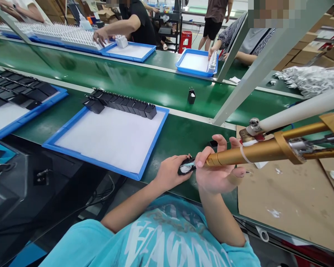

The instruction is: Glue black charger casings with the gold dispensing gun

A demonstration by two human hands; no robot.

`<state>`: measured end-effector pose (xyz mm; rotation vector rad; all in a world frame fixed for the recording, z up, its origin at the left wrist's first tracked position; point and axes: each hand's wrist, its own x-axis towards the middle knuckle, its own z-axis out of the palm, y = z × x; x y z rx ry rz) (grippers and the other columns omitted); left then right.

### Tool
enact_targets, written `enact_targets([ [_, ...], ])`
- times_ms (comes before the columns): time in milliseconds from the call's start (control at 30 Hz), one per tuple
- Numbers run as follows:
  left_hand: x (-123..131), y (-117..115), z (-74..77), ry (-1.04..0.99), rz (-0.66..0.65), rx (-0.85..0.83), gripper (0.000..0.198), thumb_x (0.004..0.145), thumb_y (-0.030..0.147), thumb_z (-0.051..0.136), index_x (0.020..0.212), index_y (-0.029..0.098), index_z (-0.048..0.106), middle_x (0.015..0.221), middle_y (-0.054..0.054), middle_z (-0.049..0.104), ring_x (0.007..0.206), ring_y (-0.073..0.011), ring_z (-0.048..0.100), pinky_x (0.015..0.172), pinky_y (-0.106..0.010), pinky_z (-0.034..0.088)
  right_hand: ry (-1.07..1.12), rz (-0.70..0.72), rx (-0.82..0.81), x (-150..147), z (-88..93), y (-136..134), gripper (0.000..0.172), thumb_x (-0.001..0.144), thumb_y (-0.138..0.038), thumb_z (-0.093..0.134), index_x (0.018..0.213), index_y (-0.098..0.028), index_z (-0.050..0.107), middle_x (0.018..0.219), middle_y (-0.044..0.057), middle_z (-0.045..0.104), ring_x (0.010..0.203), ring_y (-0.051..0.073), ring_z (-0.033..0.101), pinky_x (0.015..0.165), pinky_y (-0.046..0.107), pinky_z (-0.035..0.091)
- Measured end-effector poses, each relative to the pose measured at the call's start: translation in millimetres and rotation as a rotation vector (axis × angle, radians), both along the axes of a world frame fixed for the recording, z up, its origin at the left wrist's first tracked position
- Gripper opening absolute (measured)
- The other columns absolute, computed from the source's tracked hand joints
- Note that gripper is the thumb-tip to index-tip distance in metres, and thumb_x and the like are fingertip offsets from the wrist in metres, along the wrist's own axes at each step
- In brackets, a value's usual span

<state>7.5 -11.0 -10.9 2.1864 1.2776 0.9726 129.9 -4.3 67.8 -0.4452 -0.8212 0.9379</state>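
Note:
My left hand (171,172) is closed on a small black power adapter housing (186,167), its open side up and something white inside. My right hand (215,170) holds the front of a gold glue gun (256,151), thumb and forefinger near its tip while other fingers stick out. The gun's pale thin nozzle (190,164) reaches to the housing. Behind the right hand, a small black part (213,144) is partly hidden. To the left, a blue tray (105,142) with a white liner bears a row of black adapters (128,103) along its far side.
Another blue tray (30,118) of black adapters lies at far left. A single adapter (192,96) stands on the green conveyor belt (156,91). Cardboard (284,207) covers the bench at right, below a slanted white post (267,63). Co-workers handle white parts in trays (193,62) across the belt.

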Motion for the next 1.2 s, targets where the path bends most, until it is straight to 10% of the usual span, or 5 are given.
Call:
enact_targets([
  [467,-14,20,2.9,-0.171,-0.076,-0.491,0.037,0.090,0.037,0.056,0.124,0.024,0.057,0.124,-0.004,0.066,0.113,-0.0202,0.062,0.099,-0.035,0.047,-0.030,-0.165,-0.079,26,-9.4,5,0.039,0.079,-0.055,0.050,0.110,-0.034,0.058,0.105,-0.001,0.058,0.041,0.007,0.050,0.035,0.027,0.036],
  [867,-17,4,11.7,0.243,-0.138,0.055,0.042,0.095,0.031,0.052,0.136,0.022,0.050,0.121,-0.006,0.068,0.101,-0.0229,0.057,0.088,-0.039,0.044,-0.017,-0.159,-0.060,38,-15.5,3,0.038,0.080,-0.053,0.050,0.110,-0.032,0.059,0.106,0.000,0.057,0.042,0.008,0.053,0.036,0.028,0.036],
  [1200,-5,1,-13.9,-0.007,0.006,0.145,0.020,0.093,0.022,0.053,0.110,0.022,0.063,0.114,-0.006,0.070,0.099,-0.0177,0.067,0.089,-0.033,0.055,-0.018,-0.155,-0.068,44,-17.5,5,0.039,0.078,-0.053,0.053,0.110,-0.031,0.058,0.103,0.000,0.058,0.042,0.008,0.054,0.036,0.027,0.036],
])
